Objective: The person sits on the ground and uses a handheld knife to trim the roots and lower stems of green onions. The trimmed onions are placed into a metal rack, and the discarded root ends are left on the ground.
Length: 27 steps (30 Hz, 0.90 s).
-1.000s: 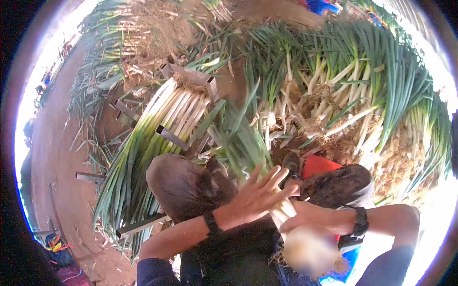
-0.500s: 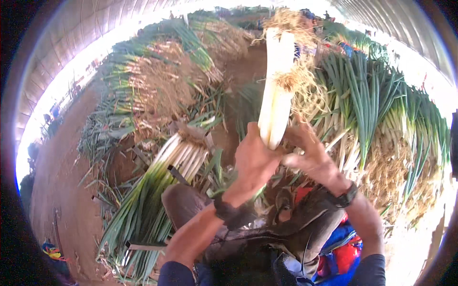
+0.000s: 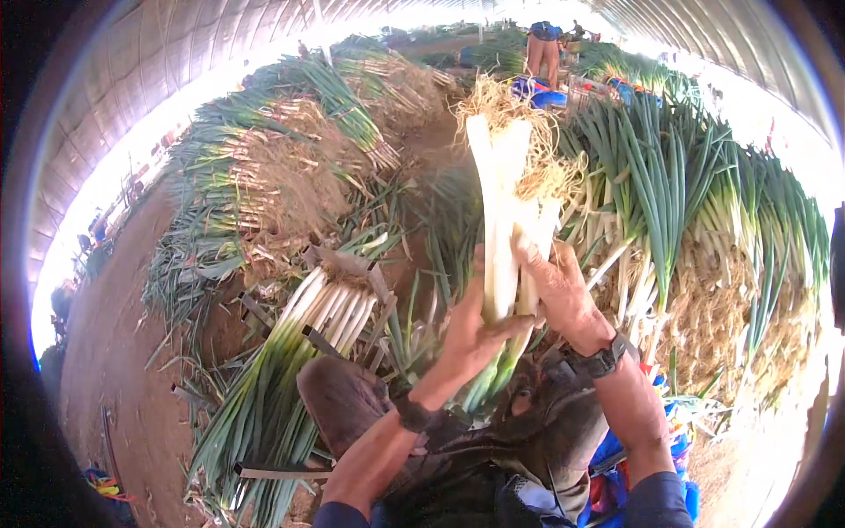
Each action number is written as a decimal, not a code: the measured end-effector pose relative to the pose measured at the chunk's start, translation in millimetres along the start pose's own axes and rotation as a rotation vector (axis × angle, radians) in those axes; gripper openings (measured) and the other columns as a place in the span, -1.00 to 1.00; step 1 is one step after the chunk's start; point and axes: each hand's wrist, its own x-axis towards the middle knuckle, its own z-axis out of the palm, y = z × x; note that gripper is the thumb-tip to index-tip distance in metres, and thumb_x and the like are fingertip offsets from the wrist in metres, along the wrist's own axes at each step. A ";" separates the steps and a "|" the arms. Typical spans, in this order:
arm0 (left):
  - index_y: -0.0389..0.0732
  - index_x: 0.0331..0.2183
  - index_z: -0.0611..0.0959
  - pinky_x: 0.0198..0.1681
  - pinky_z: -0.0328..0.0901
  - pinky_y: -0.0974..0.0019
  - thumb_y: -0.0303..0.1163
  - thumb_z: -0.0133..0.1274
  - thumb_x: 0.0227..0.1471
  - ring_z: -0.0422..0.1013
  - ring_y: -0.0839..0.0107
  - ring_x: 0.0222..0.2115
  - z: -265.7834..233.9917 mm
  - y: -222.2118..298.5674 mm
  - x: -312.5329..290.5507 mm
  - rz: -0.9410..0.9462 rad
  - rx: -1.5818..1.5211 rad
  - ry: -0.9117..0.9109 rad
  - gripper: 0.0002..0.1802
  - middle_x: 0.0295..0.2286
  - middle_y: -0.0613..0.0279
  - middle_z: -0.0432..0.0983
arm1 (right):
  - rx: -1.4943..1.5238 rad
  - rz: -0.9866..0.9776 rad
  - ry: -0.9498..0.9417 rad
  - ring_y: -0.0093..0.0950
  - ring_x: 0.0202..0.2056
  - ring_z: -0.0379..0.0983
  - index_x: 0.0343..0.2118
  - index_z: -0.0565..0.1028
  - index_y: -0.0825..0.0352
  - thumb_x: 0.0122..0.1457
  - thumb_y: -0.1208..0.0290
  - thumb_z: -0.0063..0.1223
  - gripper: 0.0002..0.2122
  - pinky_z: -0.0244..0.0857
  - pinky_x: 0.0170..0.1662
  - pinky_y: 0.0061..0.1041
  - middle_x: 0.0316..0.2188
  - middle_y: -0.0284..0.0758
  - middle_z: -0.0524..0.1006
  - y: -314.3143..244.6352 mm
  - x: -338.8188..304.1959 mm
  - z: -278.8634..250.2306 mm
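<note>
Several thick white leeks (image 3: 501,238) stand nearly upright before me, roots up and green leaves down toward my lap. My left hand (image 3: 475,333) is closed around their lower white part. Higher on the right side, my right hand (image 3: 561,295) is closed on the stalks too, its fingers pressed along them. Tangled tan roots (image 3: 541,172) hang at the top and right of the stalks. Left of my knee, a row of trimmed leeks (image 3: 304,321) lies in a metal frame (image 3: 380,280), roots toward the far end and green leaves toward me.
Stacked leeks (image 3: 669,189) with roots facing me fill the right side. Another leek pile (image 3: 255,185) lies on the far left, beside brown soil (image 3: 114,343). Far off, a person (image 3: 543,53) bends by a blue container (image 3: 541,93). Blue and red cloth (image 3: 607,480) lies by my right hip.
The held leeks have come lower and nearer, their roots dropping in view. My right hand has moved up from the stalks' lower end onto their side.
</note>
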 end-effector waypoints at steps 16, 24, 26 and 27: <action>-0.28 0.28 0.17 0.06 0.34 0.19 -0.12 0.25 0.18 0.36 0.29 0.02 -8.8 -19.2 -2.4 -0.010 0.063 -0.195 -0.13 0.08 0.09 0.38 | 0.039 -0.230 -0.171 -0.20 0.13 0.49 0.25 0.29 0.52 0.29 -0.21 0.00 -0.21 0.52 0.04 -0.27 0.13 0.00 0.49 -32.9 13.3 15.6; -0.21 0.40 -0.04 0.23 0.35 -0.01 -0.44 0.37 0.00 0.20 0.04 0.27 -42.6 7.4 13.8 -0.066 0.040 -0.443 0.15 0.26 -0.09 0.21 | -0.467 -0.442 0.000 -0.38 -0.30 0.63 -0.02 0.46 0.56 0.25 0.33 0.22 -0.61 0.59 -0.21 -0.46 -0.28 -0.07 0.62 -102.0 15.2 40.3; -0.28 0.39 0.05 0.27 0.29 -0.08 -0.43 0.41 -0.07 0.07 -0.04 0.34 -71.3 22.1 24.2 -0.063 -0.064 -0.254 0.15 0.34 -0.19 0.04 | -0.403 -0.457 0.026 -0.38 -0.34 0.64 0.02 0.42 0.61 0.25 0.37 0.23 -0.58 0.62 -0.24 -0.48 -0.28 -0.03 0.61 -122.6 16.6 43.5; -0.30 0.38 0.07 0.29 0.25 -0.09 -0.42 0.42 -0.10 0.05 -0.05 0.35 -87.3 34.7 23.6 0.000 -0.109 -0.142 0.16 0.35 -0.23 0.02 | -0.410 -0.490 0.053 -0.41 -0.38 0.64 -0.01 0.44 0.61 0.25 0.37 0.23 -0.60 0.62 -0.26 -0.49 -0.33 -0.05 0.62 -131.4 21.7 48.0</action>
